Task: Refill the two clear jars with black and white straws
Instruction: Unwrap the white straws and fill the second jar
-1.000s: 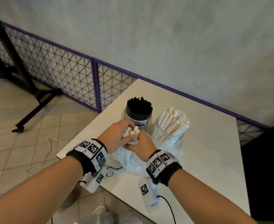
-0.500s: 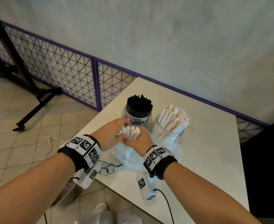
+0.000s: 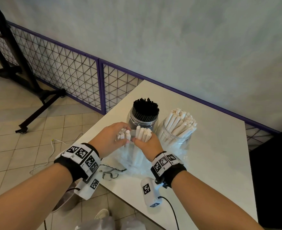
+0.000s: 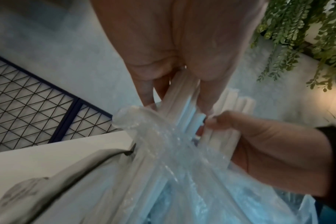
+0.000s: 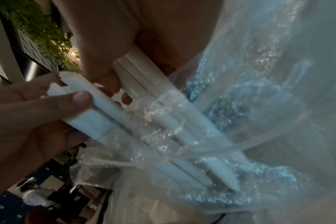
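Observation:
Two clear jars stand side by side on the white table [image 3: 220, 155]. The left jar [image 3: 143, 120] is packed with black straws, the right jar [image 3: 175, 138] holds several white paper-wrapped straws. In front of them a clear plastic bag [image 3: 128, 160] holds more white straws. My left hand [image 3: 113, 138] grips a few of these straws [image 3: 122, 134] at their tops. My right hand [image 3: 147, 143] grips a separate bunch of white straws [image 3: 144, 134] that stand upright out of the bag [image 5: 259, 106]. In the wrist views both bunches [image 4: 184, 109] [image 5: 144, 94] run down into the crinkled plastic.
A purple-framed wire mesh fence [image 3: 70, 77] runs along the grey wall behind the table. A black wheeled stand [image 3: 29, 90] is on the tiled floor at left, with a white cable [image 3: 52, 146] near the table's edge. A dark object [image 3: 278, 171] borders the table's right side.
Both hands have risen a little and drawn apart, splitting the straws into two bunches; the right hand's bunch now stands higher out of the bag.

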